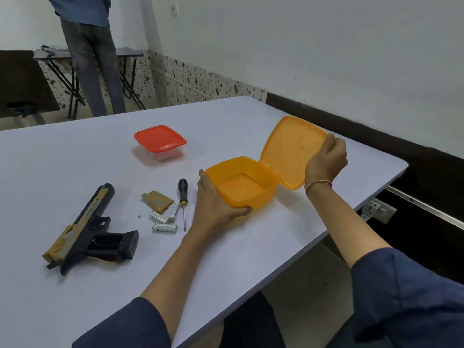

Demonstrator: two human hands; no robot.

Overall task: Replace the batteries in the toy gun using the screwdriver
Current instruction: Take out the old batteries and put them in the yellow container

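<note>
A black and tan toy gun (85, 229) lies on its side at the left of the white table (75, 156), its grip compartment open. Its tan battery cover (158, 201) lies apart, beside three loose batteries (164, 222) and a tiny screw (139, 216). A black-handled screwdriver (183, 197) lies just right of them. My left hand (213, 199) grips the near left side of an orange box (242, 184) that looks hollow inside. My right hand (325, 163) holds the far edge of its orange lid (288, 149), which is tilted up and open.
A clear container with a red lid (160, 141) stands shut farther back on the table. The table's right edge runs diagonally close to my right arm. A person (90, 54) stands by a folding table (125, 56) at the back left.
</note>
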